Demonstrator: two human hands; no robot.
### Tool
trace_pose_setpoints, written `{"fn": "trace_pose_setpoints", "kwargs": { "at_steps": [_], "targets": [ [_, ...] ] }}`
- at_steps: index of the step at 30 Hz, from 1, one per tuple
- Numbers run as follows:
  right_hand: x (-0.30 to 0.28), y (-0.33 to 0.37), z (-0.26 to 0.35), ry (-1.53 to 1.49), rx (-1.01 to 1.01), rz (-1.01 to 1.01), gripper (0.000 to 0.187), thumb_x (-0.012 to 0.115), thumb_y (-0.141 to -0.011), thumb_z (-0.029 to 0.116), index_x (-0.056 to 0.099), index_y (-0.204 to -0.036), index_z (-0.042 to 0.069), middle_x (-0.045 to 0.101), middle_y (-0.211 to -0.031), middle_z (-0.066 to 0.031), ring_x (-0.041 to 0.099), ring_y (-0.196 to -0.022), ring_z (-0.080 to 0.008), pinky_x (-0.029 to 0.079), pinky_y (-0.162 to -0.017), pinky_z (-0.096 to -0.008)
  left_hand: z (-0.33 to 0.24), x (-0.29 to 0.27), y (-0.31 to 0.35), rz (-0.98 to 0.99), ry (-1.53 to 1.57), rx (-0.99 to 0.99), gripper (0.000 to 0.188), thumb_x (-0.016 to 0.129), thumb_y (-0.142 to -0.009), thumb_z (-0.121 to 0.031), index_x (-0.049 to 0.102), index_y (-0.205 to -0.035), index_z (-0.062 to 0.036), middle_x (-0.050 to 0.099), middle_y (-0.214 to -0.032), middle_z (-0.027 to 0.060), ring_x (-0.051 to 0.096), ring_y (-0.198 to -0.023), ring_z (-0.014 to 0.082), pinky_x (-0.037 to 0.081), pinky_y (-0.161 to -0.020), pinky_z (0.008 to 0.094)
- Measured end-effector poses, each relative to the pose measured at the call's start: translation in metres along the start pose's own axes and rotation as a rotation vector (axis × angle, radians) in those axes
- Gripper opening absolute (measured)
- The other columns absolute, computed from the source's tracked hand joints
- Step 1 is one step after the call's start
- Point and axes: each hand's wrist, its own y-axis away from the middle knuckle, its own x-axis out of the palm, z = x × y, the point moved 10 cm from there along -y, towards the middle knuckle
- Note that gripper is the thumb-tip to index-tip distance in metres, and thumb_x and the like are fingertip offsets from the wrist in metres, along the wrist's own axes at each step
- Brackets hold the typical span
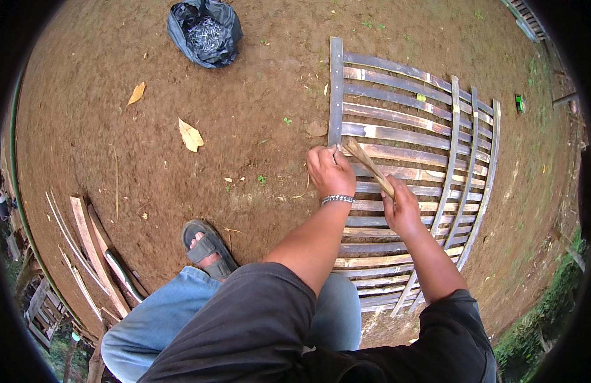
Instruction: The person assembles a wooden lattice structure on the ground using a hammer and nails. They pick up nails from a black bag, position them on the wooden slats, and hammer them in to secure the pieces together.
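Note:
A panel of bamboo slats (397, 135) lies on the ground to the right, its slats running across several long strips. My left hand (332, 171) is closed at the panel's left edge, fingers pinched together at the lower visible end of the dark edge strip (335, 89). Whatever is between those fingers is too small to make out. In my right hand (402, 205) is a short, rough wooden stick (370, 165), gripped at its near end. Its thicker far end is just right of my left hand, over the slats.
A black plastic bag (209, 35) full of nails stands open at the upper left. Wood and bamboo strips (94, 246) lie at the lower left, near my sandalled foot (209, 247). Dry leaves (191, 135) dot the bare soil. A small green object (520, 103) lies right of the panel.

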Motion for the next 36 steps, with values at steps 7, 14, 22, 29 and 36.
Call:
{"fn": "trace_pose_setpoints", "kwargs": {
  "at_steps": [7, 14, 22, 29, 36],
  "targets": [
    [-0.004, 0.002, -0.004, -0.023, 0.025, 0.004, 0.040, 0.066, -0.090, 0.006, 0.055, -0.129, 0.011, 0.067, -0.109, -0.0174, 0.067, -0.091, -0.0407, 0.056, -0.077, -0.0470, 0.000, 0.000, -0.001, -0.003, -0.021, 0.003, 0.013, 0.065, -0.085, -0.004, 0.060, -0.097, -0.0041, 0.057, -0.107, 0.0166, 0.056, -0.103, 0.0400, 0.045, -0.088, 0.0508],
    [-0.004, 0.003, -0.007, -0.009, 0.049, -0.010, 0.040, 0.066, -0.090, 0.005, 0.056, -0.128, 0.011, 0.067, -0.109, -0.0176, 0.067, -0.091, -0.0400, 0.056, -0.076, -0.0465, -0.003, 0.000, -0.001, 0.006, -0.020, 0.018, 0.013, 0.064, -0.085, -0.003, 0.059, -0.097, -0.0042, 0.056, -0.107, 0.0167, 0.056, -0.104, 0.0396, 0.045, -0.089, 0.0508],
    [-0.002, 0.001, -0.003, -0.050, 0.079, -0.022, 0.037, 0.064, -0.090, 0.003, 0.056, -0.126, 0.006, 0.066, -0.102, -0.0192, 0.066, -0.091, -0.0416, 0.055, -0.077, -0.0478, -0.001, -0.002, 0.004, 0.010, -0.027, 0.002, 0.014, 0.064, -0.084, -0.004, 0.059, -0.097, -0.0038, 0.056, -0.106, 0.0174, 0.057, -0.104, 0.0400, 0.045, -0.089, 0.0510],
    [0.019, -0.008, -0.030, -0.164, 0.289, 0.014, 0.042, 0.067, -0.093, 0.012, 0.055, -0.132, 0.006, 0.067, -0.112, -0.0254, 0.067, -0.096, -0.0447, 0.054, -0.080, -0.0462, -0.003, -0.001, -0.006, -0.020, -0.023, 0.026, 0.011, 0.063, -0.086, -0.005, 0.060, -0.096, -0.0037, 0.057, -0.106, 0.0175, 0.057, -0.103, 0.0394, 0.044, -0.089, 0.0511],
    [0.056, -0.029, -0.067, -0.623, 0.733, -0.284, 0.039, 0.072, -0.092, 0.013, 0.051, -0.124, 0.004, 0.067, -0.087, -0.0096, 0.064, -0.066, -0.0200, 0.054, -0.060, -0.0350, 0.003, -0.001, 0.002, 0.011, 0.087, -0.016, 0.016, 0.062, -0.086, -0.005, 0.061, -0.102, -0.0027, 0.056, -0.110, 0.0185, 0.057, -0.104, 0.0385, 0.044, -0.092, 0.0502]
  ]
}}
